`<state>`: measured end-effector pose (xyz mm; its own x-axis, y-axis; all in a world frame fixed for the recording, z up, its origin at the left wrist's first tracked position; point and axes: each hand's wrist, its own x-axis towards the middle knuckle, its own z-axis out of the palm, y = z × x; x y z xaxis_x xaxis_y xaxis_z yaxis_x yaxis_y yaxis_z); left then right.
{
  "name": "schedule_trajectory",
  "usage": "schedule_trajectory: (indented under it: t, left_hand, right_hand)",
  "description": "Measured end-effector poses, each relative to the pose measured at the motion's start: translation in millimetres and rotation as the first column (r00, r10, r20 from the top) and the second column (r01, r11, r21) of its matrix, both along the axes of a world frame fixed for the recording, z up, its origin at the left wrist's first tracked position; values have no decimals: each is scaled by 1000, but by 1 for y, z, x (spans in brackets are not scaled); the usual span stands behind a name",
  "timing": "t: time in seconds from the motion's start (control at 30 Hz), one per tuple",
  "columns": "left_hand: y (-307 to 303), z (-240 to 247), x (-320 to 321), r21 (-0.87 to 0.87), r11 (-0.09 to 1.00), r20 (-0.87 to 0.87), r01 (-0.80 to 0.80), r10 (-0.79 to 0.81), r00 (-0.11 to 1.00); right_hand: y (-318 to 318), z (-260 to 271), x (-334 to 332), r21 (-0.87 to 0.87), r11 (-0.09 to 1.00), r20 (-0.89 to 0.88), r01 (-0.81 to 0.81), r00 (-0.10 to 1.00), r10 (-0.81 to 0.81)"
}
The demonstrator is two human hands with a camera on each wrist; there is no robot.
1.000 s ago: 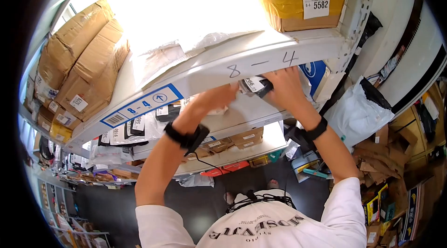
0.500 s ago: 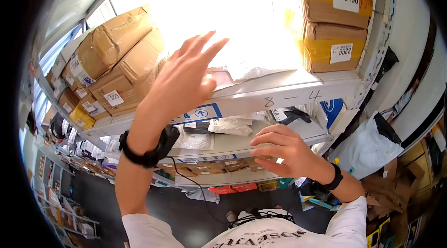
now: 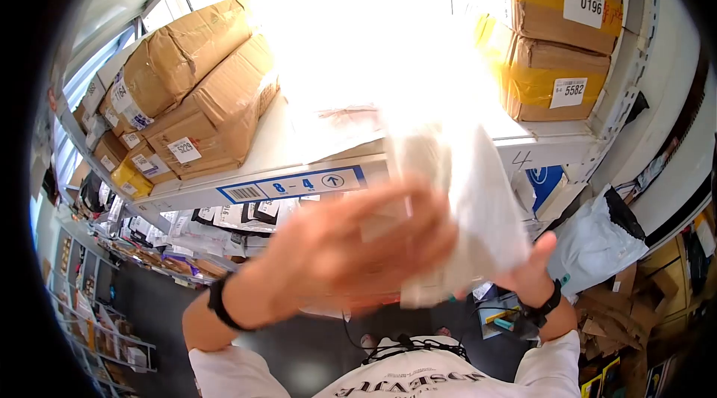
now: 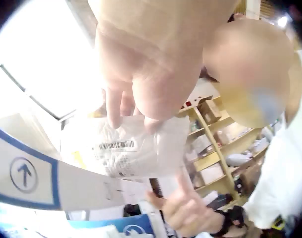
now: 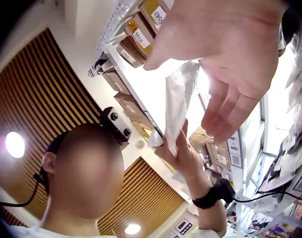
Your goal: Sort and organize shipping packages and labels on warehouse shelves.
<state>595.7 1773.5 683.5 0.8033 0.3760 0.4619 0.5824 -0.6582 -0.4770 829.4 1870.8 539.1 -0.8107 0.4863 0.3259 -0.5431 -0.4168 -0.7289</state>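
A white plastic package (image 3: 489, 207) with a barcode label is raised in front of the shelf. My left hand (image 3: 358, 241), blurred in the head view, grips it; in the left wrist view the fingers and thumb of this hand (image 4: 151, 64) pinch the edge of the package (image 4: 141, 148). Close to the package's lower right side is my right hand (image 3: 529, 271), thumb raised. The right wrist view shows this hand (image 5: 225, 54) with fingers apart, near the package (image 5: 178, 99); whether it touches is unclear.
Brown cartons (image 3: 202, 118) lean at the shelf's left, and taped boxes (image 3: 560, 81) stand stacked at its right. The shelf edge carries a blue-framed 8-4 label (image 3: 291, 184). Labelled parcels lie on the level below. A white bag (image 3: 601, 237) hangs at the right.
My left hand has come back from the upper shelf, now holding the white package. My right hand has moved right and slightly down. Earlier, both hands were near a dark labelled parcel on the lower level.
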Motion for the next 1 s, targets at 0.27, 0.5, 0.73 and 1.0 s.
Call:
schedule_trajectory:
  t: [0.27, 0.5, 0.73, 1.0]
  left_hand:
    - [-47, -171, -34, -595, 804, 625, 3, 460, 631]
    - [-78, -214, -75, -584, 465, 572, 665, 817, -69]
    - [-93, -200, -111, -662, 660, 597, 355, 751, -283]
    - [-50, -167, -146, -578, 704, 671, 412, 698, -251]
  right_hand:
    - [-27, -69, -45, 71, 996, 580, -45, 815, -4]
    - [-20, -52, -131, 556, 831, 452, -16, 845, -286]
    - [15, -36, -187, 947, -177, -280, 269, 420, -863]
    - [86, -52, -172, 956, -294, -291, 3, 172, -941]
